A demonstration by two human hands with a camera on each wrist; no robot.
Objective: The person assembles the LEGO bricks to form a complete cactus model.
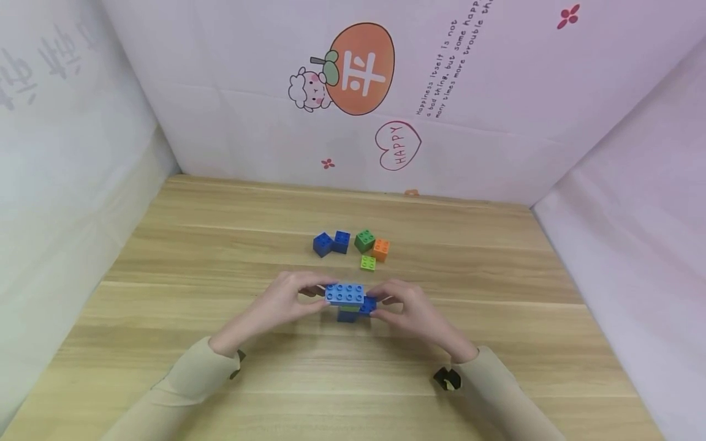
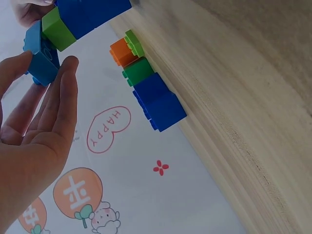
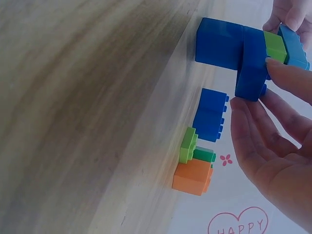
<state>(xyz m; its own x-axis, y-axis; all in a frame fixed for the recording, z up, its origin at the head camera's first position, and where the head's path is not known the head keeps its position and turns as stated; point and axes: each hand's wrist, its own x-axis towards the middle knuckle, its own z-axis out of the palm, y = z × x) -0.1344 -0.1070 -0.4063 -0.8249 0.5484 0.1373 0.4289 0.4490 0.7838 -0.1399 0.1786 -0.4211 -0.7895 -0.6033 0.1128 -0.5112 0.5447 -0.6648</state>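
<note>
I see the left hand (image 1: 289, 298) pinching the light blue brick (image 1: 344, 294) atop the stack (image 1: 347, 316), studs up, long axis side to side, the right hand (image 1: 407, 305) pinching a dark blue brick (image 1: 367, 305) jutting right, near 5 loose bricks (image 1: 364, 241).

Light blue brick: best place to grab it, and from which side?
Probably the left end, coming from the left, pinching its near and far long sides. It's a long brick, and that end juts out past the lime brick beneath; the left hand holds the light blue brick there. The right hand, on a dark blue brick, crowds the other end.
</note>
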